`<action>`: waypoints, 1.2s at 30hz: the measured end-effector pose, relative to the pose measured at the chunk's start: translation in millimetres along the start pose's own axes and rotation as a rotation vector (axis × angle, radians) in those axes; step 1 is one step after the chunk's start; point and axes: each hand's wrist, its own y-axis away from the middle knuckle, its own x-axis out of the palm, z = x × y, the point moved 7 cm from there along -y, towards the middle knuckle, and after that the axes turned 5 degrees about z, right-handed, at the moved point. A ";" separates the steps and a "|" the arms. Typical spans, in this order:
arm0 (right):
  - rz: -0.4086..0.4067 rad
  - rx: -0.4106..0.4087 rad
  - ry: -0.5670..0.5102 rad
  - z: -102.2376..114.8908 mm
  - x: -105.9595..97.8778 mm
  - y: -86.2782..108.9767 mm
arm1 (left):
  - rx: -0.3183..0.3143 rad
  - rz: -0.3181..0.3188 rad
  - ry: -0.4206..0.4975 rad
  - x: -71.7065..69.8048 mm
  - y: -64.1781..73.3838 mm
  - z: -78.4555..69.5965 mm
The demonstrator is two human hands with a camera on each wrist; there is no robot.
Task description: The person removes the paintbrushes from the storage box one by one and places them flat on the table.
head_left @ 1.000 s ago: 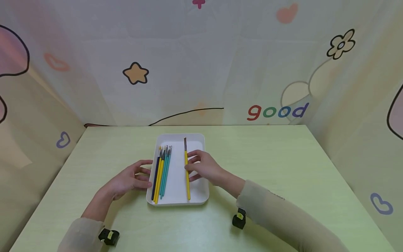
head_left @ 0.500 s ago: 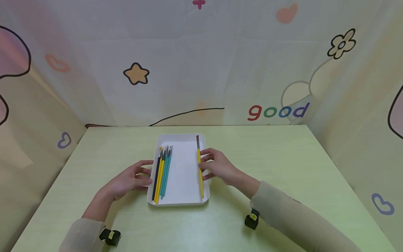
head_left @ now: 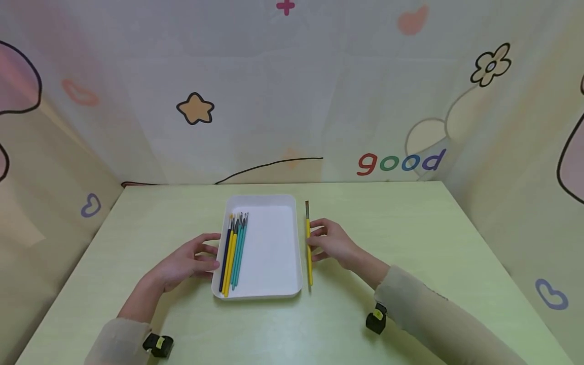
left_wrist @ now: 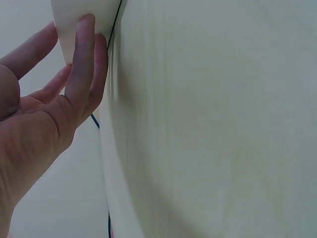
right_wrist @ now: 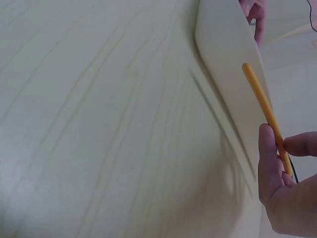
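A white rectangular tray (head_left: pixel 269 253) lies on the table, with several paintbrushes (head_left: pixel 233 248) side by side along its left part, handles dark blue, yellow and teal. My left hand (head_left: pixel 189 259) is at the tray's left side. In the left wrist view, its fingertips (left_wrist: pixel 85 29) rest against the tray's outer wall. My right hand (head_left: pixel 335 243) pinches a yellow paintbrush (head_left: pixel 308 253) between thumb and fingers. That brush stands just right of the tray, bristles pointing to the back wall. In the right wrist view, its handle (right_wrist: pixel 260 94) slants above the table beside the tray wall.
The pale wooden table (head_left: pixel 410 228) reaches the patterned curtain (head_left: pixel 264 101) at the back. Curtain also hangs at both sides. A small black camera (head_left: pixel 158 344) sits at the left sleeve, and another black camera (head_left: pixel 376 318) at the right sleeve.
My right hand has carried the yellow paintbrush rightward from over the tray, past its right rim, to above the table. The left hand and the tray stay put.
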 end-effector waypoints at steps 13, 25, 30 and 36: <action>0.030 0.060 0.050 -16.4 -2.1 -5.6 | -0.005 0.001 0.008 -0.4 0.9 2.0; 0.009 0.064 0.084 -23.6 -3.4 -8.8 | -0.006 -0.007 -0.012 -1.4 0.1 2.9; -0.024 0.036 0.114 -24.4 -4.4 -8.5 | -0.001 0.000 -0.004 -0.6 1.2 3.2; -0.055 0.008 0.159 -21.9 -4.9 -7.8 | 0.001 -0.006 -0.015 -0.6 1.1 2.4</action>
